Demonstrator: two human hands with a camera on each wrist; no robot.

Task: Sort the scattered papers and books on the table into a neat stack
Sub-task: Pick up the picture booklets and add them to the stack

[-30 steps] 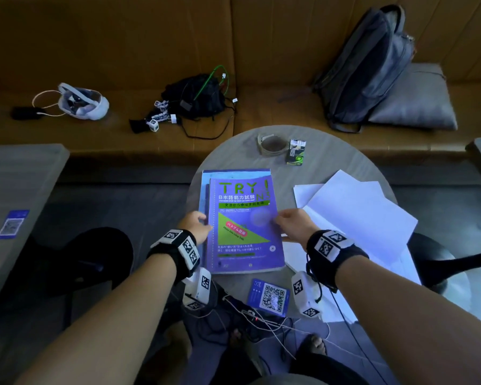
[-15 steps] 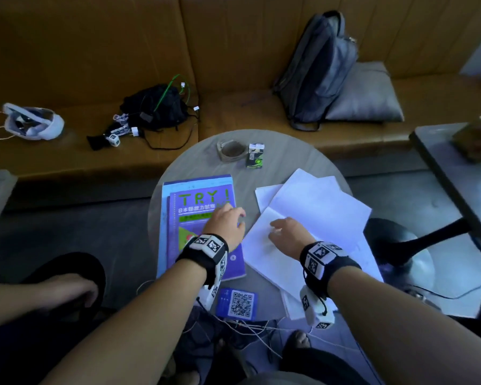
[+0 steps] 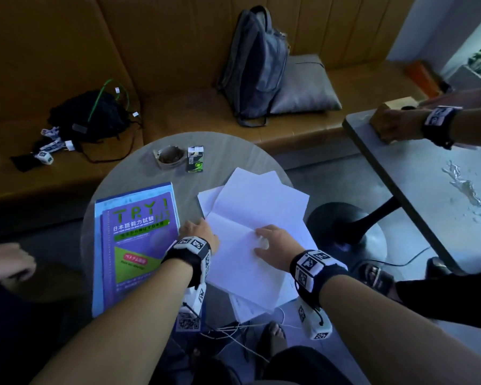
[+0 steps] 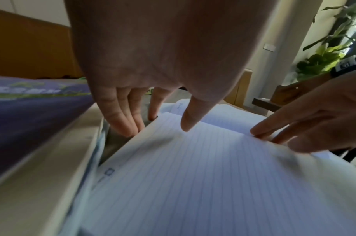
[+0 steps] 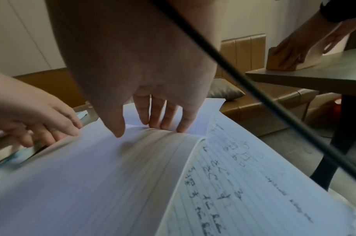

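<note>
- White lined sheets lay fanned and overlapping on the right half of the round table, their near corners hanging past the table edge.
- Your left hand was at the left edge of the top sheet. In the left wrist view the fingers pointed down, straight and close together, their tips at that edge in the gap beside the books; the thumb was over the sheet. Whether any fingertip was under the paper, I could not tell.
- Your right hand rested on the same top sheet. In the right wrist view the four fingertips were pressed side by side along its far edge, the thumb set apart and just over the paper. Neither hand was closed around anything.
- Under the top sheet, to its right, a lined page with handwriting was exposed.
- The purple book, titled "TRY!", lay flat on the left half of the table, on a larger light-blue book. Both were just beside the sheets, apart from them.
- At the far side of the table stood an ashtray and a small box, near each other.
- A blue QR card lay at the near edge of the table, partly hidden by your left wrist.
- A grey backpack leaned on a cushion on the brown bench behind.
- Another person's hand held a brown object on the neighbouring table to the right.
</note>
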